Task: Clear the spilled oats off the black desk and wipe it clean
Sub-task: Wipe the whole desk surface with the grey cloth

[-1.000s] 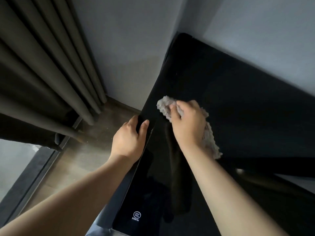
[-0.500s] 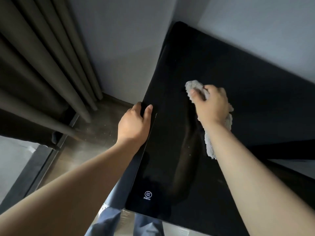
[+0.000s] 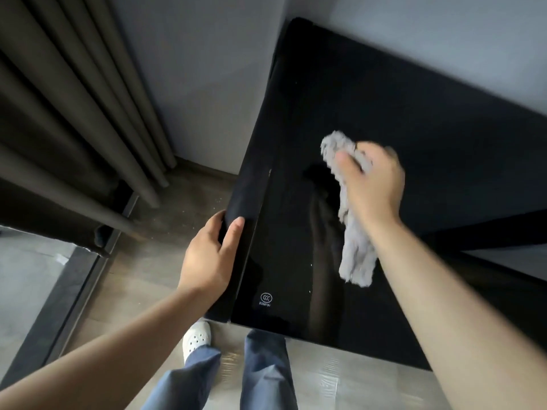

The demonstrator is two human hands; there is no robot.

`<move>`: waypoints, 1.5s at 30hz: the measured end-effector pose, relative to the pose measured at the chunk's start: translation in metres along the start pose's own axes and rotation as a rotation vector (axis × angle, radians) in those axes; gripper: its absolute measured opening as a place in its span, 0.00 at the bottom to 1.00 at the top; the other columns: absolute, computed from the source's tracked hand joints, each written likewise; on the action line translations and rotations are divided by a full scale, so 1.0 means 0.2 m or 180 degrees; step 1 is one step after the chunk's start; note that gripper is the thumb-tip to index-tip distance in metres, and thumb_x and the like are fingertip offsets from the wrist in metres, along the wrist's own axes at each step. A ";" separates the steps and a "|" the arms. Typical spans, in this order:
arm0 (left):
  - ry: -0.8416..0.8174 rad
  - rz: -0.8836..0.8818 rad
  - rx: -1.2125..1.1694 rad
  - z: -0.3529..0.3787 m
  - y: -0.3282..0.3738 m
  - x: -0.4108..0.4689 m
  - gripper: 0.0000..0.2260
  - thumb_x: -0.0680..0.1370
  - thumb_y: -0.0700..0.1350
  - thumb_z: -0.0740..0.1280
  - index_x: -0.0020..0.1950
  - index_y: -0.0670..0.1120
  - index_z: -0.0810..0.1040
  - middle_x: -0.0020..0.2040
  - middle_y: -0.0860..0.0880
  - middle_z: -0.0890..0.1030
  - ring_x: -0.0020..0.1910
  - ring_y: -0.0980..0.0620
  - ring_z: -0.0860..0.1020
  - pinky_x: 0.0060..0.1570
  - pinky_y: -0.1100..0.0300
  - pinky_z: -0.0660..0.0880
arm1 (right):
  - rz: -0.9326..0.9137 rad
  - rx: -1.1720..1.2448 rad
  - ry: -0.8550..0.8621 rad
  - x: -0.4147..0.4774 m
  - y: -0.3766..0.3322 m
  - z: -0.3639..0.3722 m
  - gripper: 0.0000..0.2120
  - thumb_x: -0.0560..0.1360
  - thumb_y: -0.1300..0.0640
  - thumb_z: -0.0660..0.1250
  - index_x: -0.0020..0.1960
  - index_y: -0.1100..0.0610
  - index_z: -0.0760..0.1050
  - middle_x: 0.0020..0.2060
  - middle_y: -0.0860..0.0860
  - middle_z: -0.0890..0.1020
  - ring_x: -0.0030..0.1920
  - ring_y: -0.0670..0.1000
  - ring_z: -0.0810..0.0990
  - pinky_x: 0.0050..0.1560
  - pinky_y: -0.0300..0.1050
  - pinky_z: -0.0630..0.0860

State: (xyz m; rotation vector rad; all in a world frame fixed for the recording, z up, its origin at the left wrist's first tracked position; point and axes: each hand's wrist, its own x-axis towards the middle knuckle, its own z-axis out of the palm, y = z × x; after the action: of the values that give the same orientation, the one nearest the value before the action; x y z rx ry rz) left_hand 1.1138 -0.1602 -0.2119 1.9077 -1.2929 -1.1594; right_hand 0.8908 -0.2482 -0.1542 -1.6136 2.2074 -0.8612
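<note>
The glossy black desk [image 3: 296, 202] fills the middle and right of the view, its near left corner close to me. My right hand [image 3: 373, 184] grips a grey fluffy cloth [image 3: 355, 253] on the desk top; the cloth trails down towards me from under the palm. My left hand [image 3: 213, 255] holds the desk's left edge, thumb on top and fingers curled round the side. A few pale oat specks [image 3: 310, 265] lie on the desk surface left of the cloth, and one more oat speck [image 3: 269, 171] sits near the left edge.
Dark curtains [image 3: 74, 113] hang at the left, beside a grey wall [image 3: 207, 69]. Scattered crumbs dot the wooden floor [image 3: 183, 202] left of the desk. My legs in blue trousers [image 3: 266, 365] and a white shoe [image 3: 196, 338] stand at the desk's near edge.
My right hand has swept the cloth to the right and farther across the desk. My left hand has slid nearer along the desk's left edge. The view has tilted down, showing my legs.
</note>
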 end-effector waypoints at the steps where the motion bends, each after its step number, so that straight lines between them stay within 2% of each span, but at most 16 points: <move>1: 0.0015 0.0016 -0.0009 0.00 0.00 0.01 0.16 0.80 0.58 0.58 0.64 0.54 0.74 0.52 0.56 0.79 0.52 0.55 0.75 0.48 0.60 0.66 | 0.0075 -0.0160 0.0092 0.08 0.01 0.05 0.10 0.73 0.42 0.63 0.44 0.47 0.76 0.46 0.49 0.77 0.43 0.47 0.74 0.46 0.45 0.72; 3: 0.0018 0.0023 -0.0051 0.02 -0.02 0.02 0.17 0.80 0.58 0.58 0.65 0.54 0.74 0.53 0.56 0.79 0.53 0.55 0.75 0.49 0.61 0.66 | 0.0237 -0.0571 0.0175 0.10 0.04 0.16 0.12 0.74 0.42 0.62 0.47 0.48 0.78 0.48 0.52 0.77 0.44 0.54 0.75 0.47 0.48 0.70; 6: -0.0024 0.0042 -0.0085 0.04 -0.02 0.00 0.17 0.80 0.57 0.58 0.65 0.53 0.74 0.51 0.57 0.79 0.52 0.56 0.75 0.47 0.63 0.66 | -0.0088 -0.0944 0.0185 -0.13 0.03 0.21 0.12 0.77 0.47 0.63 0.52 0.53 0.78 0.48 0.53 0.77 0.43 0.57 0.75 0.43 0.47 0.67; 10: -0.0022 -0.0014 -0.0134 0.02 -0.06 -0.01 0.15 0.81 0.57 0.58 0.62 0.53 0.75 0.46 0.61 0.78 0.48 0.57 0.75 0.42 0.74 0.66 | -0.0402 -0.0738 -0.0129 -0.58 0.02 0.15 0.08 0.75 0.48 0.66 0.50 0.51 0.78 0.44 0.48 0.76 0.40 0.51 0.74 0.37 0.42 0.64; 14: -0.0046 -0.0019 -0.0157 0.01 -0.04 -0.04 0.14 0.80 0.58 0.58 0.58 0.53 0.76 0.42 0.62 0.78 0.44 0.63 0.76 0.38 0.76 0.66 | -0.0142 -0.0043 -0.0737 -0.91 -0.02 0.00 0.08 0.73 0.47 0.67 0.49 0.48 0.80 0.43 0.43 0.77 0.44 0.45 0.77 0.42 0.43 0.74; 16: -0.0038 -0.0050 -0.0182 0.00 -0.03 -0.04 0.13 0.80 0.58 0.58 0.57 0.54 0.76 0.42 0.63 0.78 0.43 0.65 0.76 0.37 0.78 0.66 | 0.0128 0.0187 -0.0476 -0.85 -0.01 -0.05 0.09 0.73 0.47 0.68 0.49 0.51 0.80 0.43 0.43 0.77 0.44 0.45 0.78 0.43 0.38 0.74; 18: -0.0053 -0.0047 -0.0161 -0.02 -0.04 -0.03 0.14 0.81 0.58 0.57 0.57 0.53 0.76 0.42 0.62 0.78 0.45 0.60 0.77 0.38 0.75 0.66 | 0.0378 0.0136 -0.0149 -0.69 0.02 -0.05 0.11 0.74 0.48 0.69 0.51 0.53 0.80 0.45 0.46 0.77 0.45 0.46 0.77 0.42 0.33 0.70; 22: -0.0056 -0.0015 -0.0141 -0.03 -0.01 -0.03 0.15 0.80 0.59 0.57 0.59 0.53 0.76 0.43 0.62 0.78 0.47 0.58 0.76 0.39 0.74 0.66 | 0.0688 -0.0499 0.0202 -0.54 0.01 0.02 0.11 0.77 0.47 0.65 0.55 0.51 0.78 0.50 0.47 0.76 0.44 0.47 0.72 0.44 0.42 0.65; 25: -0.0051 0.0002 -0.0111 -0.03 0.00 -0.02 0.16 0.80 0.59 0.57 0.59 0.52 0.76 0.41 0.63 0.77 0.43 0.62 0.75 0.36 0.79 0.65 | 0.0273 -0.0649 0.0284 -0.74 -0.03 0.10 0.10 0.76 0.47 0.65 0.52 0.52 0.80 0.45 0.47 0.77 0.42 0.51 0.74 0.40 0.41 0.63; 28: -0.0052 -0.0034 -0.0110 -0.02 -0.02 -0.02 0.16 0.81 0.58 0.57 0.60 0.52 0.76 0.40 0.63 0.77 0.42 0.64 0.75 0.35 0.80 0.64 | -0.0229 -0.0450 -0.0160 -1.07 -0.03 0.07 0.10 0.74 0.46 0.65 0.48 0.50 0.80 0.41 0.45 0.77 0.39 0.46 0.74 0.35 0.39 0.65; 32: -0.0148 -0.0109 -0.0161 0.00 -0.02 -0.04 0.16 0.81 0.58 0.57 0.62 0.52 0.76 0.41 0.64 0.76 0.45 0.59 0.75 0.35 0.80 0.65 | 0.0135 0.0334 -0.0859 -1.29 -0.04 -0.05 0.09 0.71 0.46 0.67 0.46 0.49 0.81 0.41 0.42 0.77 0.41 0.45 0.79 0.38 0.48 0.77; 34: -0.0167 -0.0149 -0.0243 -0.01 -0.02 -0.06 0.17 0.80 0.58 0.58 0.64 0.52 0.76 0.42 0.65 0.76 0.45 0.61 0.75 0.37 0.80 0.65 | 0.0129 0.0624 -0.0644 -1.19 -0.05 -0.11 0.11 0.71 0.47 0.68 0.46 0.53 0.82 0.40 0.44 0.77 0.41 0.46 0.79 0.41 0.45 0.77; 36: -0.0152 -0.0151 -0.0322 -0.02 -0.02 -0.07 0.18 0.81 0.58 0.58 0.65 0.51 0.75 0.43 0.65 0.76 0.45 0.62 0.74 0.37 0.82 0.64 | 0.0114 0.0597 -0.0257 -0.96 -0.08 -0.13 0.12 0.71 0.48 0.69 0.47 0.56 0.81 0.41 0.48 0.78 0.42 0.46 0.78 0.44 0.35 0.73; 39: -0.0149 -0.0205 -0.0408 -0.01 -0.01 -0.08 0.21 0.81 0.59 0.58 0.69 0.50 0.72 0.52 0.63 0.78 0.54 0.60 0.74 0.44 0.82 0.62 | 0.0202 0.0275 0.0027 -0.52 -0.09 -0.05 0.10 0.73 0.50 0.68 0.47 0.56 0.80 0.44 0.50 0.80 0.46 0.47 0.76 0.41 0.25 0.65; 42: -0.0146 -0.0224 -0.0438 0.01 -0.03 -0.10 0.23 0.81 0.58 0.57 0.72 0.49 0.70 0.67 0.54 0.75 0.67 0.56 0.71 0.60 0.69 0.62 | 0.0329 0.0009 0.0162 -0.18 -0.11 0.10 0.13 0.76 0.48 0.65 0.54 0.55 0.79 0.51 0.51 0.78 0.49 0.48 0.76 0.41 0.34 0.66; 45: -0.0067 -0.0173 -0.0499 0.01 -0.02 -0.08 0.21 0.82 0.56 0.54 0.71 0.48 0.71 0.67 0.53 0.75 0.67 0.55 0.70 0.64 0.66 0.63 | 0.0357 -0.0520 0.0094 -0.04 -0.20 0.28 0.14 0.79 0.48 0.63 0.60 0.54 0.77 0.56 0.51 0.76 0.53 0.51 0.77 0.44 0.39 0.65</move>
State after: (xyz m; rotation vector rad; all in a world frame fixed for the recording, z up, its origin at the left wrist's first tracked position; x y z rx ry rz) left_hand 1.1112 -0.1426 -0.2111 1.8306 -1.1319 -1.2725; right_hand 0.9539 -0.2649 -0.1755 -1.5372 2.4186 -0.6946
